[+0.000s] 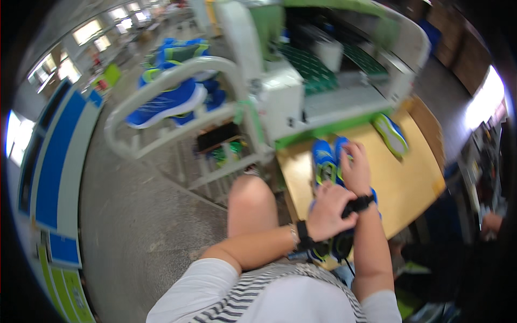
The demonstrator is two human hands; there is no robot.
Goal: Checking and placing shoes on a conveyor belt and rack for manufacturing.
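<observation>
My left hand point(327, 212) reaches across to my right wrist, its fingers and thumb closed on a black wrist strap point(362, 203) there. My right hand point(355, 168) is over the right one of two blue shoes point(325, 158) with lime-green collars, side by side on the tan table point(396, 202). The right fingers are loosely bent and apart near that shoe's toe; no firm hold on it shows. More blue and green footwear lies under my forearms, mostly hidden. A single blue and lime shoe point(391, 134) rests on its side at the table's far right.
Behind the table stands a white and green machine point(280, 102) with a dark green dotted bed. To its left, a white tubular rack point(177, 75) carries several blue shoes point(164, 105). Blue and white panels point(56, 161) line the far left. Part of another person's hand point(491, 223) shows at the right edge.
</observation>
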